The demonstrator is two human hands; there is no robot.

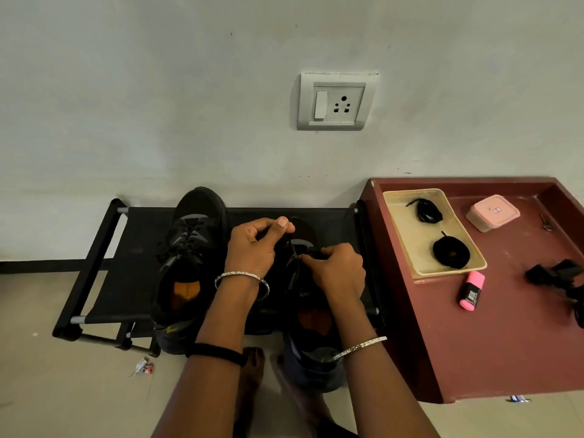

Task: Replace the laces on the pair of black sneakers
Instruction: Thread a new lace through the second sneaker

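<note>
Head view: both grips clamped on one black lace (292, 248) over a sneaker (311, 352) on a rack (104, 254).
The left grip (256, 245) pinches the lace between thumb and fingertips, raised above the sneaker's toe. The right grip (336, 270), just beside it and lower, pinches the same lace near the eyelets. The sneaker lies under both grips. A second sneaker (189, 263), laced, stands just left of the left grip. Right of the right grip, a tray (410, 238) on a red surface (505, 327) holds coiled laces (450, 251), with a pink marker (471, 289) near it.
</note>
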